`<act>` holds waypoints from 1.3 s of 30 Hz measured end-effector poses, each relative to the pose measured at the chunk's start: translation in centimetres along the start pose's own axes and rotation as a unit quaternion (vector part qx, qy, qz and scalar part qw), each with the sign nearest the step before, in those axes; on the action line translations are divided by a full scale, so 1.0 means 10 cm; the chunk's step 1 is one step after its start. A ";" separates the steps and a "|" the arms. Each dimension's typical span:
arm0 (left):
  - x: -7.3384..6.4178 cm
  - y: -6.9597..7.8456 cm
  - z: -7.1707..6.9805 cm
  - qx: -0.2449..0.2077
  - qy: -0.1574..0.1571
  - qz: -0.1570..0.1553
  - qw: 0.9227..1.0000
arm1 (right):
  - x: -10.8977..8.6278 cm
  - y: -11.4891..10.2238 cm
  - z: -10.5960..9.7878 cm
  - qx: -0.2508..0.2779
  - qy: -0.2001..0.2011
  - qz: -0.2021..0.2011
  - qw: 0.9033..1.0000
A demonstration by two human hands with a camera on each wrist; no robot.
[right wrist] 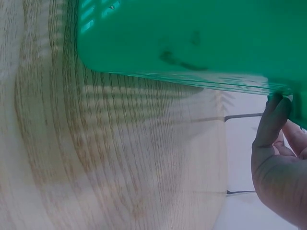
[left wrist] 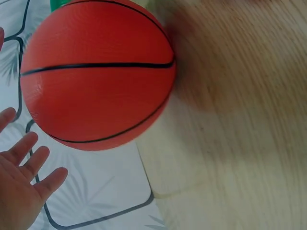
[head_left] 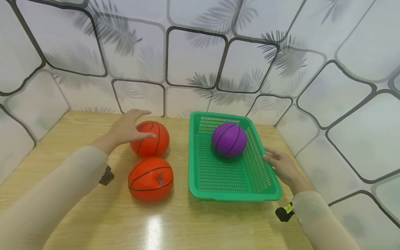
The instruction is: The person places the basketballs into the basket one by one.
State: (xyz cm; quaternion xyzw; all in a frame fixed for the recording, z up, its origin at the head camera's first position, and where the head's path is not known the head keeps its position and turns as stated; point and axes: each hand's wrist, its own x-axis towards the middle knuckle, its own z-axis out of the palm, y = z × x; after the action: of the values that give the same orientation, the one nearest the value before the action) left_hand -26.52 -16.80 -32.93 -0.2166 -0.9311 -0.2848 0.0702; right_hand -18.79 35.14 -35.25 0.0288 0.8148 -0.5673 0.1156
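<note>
My left hand hovers at the upper left of the farther red basketball, thumb and fingers spread wide. In the left wrist view, the spread fingers stand apart from a red ball. Just nearer on the table lies a second red basketball with a small blue mark. A purple ball with dark lines sits inside the green plastic basket, towards its far end. My right hand holds the basket's right rim; its fingertips meet the rim in the right wrist view.
The light wooden table carries the balls and basket. A patterned backdrop with dark outlines and leaf shapes rises behind the table and along both sides. Small black devices are strapped at both wrists.
</note>
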 end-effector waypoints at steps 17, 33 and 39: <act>-0.10 -0.31 0.20 -0.072 -0.046 0.000 0.996 | 0.00 -0.02 0.02 0.016 0.004 0.008 1.000; -0.15 -0.37 0.18 -0.117 -0.034 -0.030 0.992 | 0.01 -0.02 0.01 0.006 0.007 0.001 1.000; -0.14 -0.35 0.14 -0.113 -0.040 -0.035 0.992 | 0.00 -0.03 0.01 -0.004 0.008 0.002 1.000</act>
State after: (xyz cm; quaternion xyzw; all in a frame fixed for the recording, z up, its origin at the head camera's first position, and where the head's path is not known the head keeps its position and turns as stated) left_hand -26.85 -19.14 -36.19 -0.2017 -0.9022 -0.3813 -0.0020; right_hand -18.85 34.95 -35.05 0.0348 0.8180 -0.5634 0.1107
